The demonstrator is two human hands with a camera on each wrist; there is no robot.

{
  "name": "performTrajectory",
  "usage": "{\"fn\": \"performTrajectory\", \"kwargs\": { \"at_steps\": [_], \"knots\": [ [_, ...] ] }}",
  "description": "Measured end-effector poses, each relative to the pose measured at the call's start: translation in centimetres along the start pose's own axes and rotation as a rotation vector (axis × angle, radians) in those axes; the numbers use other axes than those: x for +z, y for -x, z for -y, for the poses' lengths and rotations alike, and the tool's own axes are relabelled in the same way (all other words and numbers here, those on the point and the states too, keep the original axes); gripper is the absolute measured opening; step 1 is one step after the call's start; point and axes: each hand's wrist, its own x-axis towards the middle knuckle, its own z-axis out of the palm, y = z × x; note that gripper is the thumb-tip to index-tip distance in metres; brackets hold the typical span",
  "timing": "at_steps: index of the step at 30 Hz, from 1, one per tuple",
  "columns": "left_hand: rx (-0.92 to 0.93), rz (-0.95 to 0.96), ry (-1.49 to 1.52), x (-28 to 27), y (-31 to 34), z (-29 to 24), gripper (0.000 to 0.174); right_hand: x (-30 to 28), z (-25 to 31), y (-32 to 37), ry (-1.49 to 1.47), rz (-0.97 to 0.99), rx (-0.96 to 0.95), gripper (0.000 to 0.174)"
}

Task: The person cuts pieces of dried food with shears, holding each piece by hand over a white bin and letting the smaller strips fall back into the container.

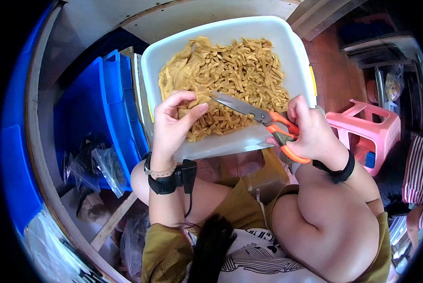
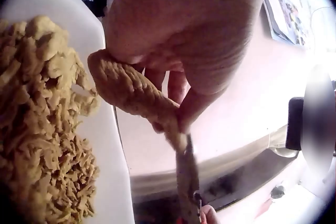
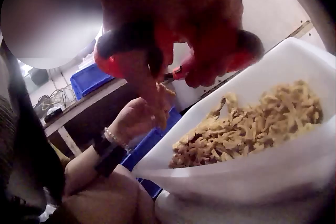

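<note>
My left hand [image 1: 170, 127] pinches a wrinkled, yellow-brown piece of food [image 2: 128, 90] between thumb and fingers, over the near left part of a white plastic tub [image 1: 221, 24]. In my right hand [image 1: 314, 134] is a pair of scissors [image 1: 236, 104] with orange and dark handles, gripped by the loops. The blades point left, and their tips are right at the held piece, beside the left fingertips. Below lie many cut strips [image 1: 244, 61] of the same food, with larger uncut pieces [image 1: 174, 78] heaped at the tub's left side.
Blue plastic crates [image 1: 86, 108] stand left of the tub, with clear plastic bags [image 1: 110, 167] by them. A pink stool [image 1: 383, 127] is on the tiled floor [image 1: 331, 61] at right. My bent knees are close below the tub, and a pale board wall [image 1: 174, 21] rises behind it.
</note>
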Motion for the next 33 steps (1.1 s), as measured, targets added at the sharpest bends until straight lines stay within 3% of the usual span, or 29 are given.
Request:
{"fn": "performTrajectory", "kwargs": {
  "at_steps": [10, 14, 22, 28, 31, 33],
  "knots": [
    [0.059, 0.075, 0.013, 0.6, 0.2, 0.0, 0.048, 0.4, -0.4, 0.1, -0.066, 0.053, -0.004, 0.064],
    [0.083, 0.121, -0.045, 0.6, 0.2, -0.3, 0.051, 0.5, -0.4, 0.2, -0.082, 0.084, 0.079, 0.07],
    [-0.075, 0.175, -0.069, 1.5, 0.8, 0.4, 0.05, 0.3, -0.2, -0.1, -0.061, 0.108, 0.094, 0.071],
    [0.042, 0.157, -0.233, 1.6, 0.7, 0.5, 0.05, 0.2, -0.1, -0.1, -0.027, 0.144, 0.116, 0.059],
    [-0.118, 0.214, -0.209, 1.4, 0.1, -0.9, 0.053, 0.4, -0.3, 0.0, -0.025, 0.087, 0.103, 0.057],
    [-0.082, 0.177, -0.199, 1.2, 0.1, 0.2, 0.049, 0.6, -0.6, 0.1, -0.055, -0.005, 0.099, 0.059]
  ]
}}
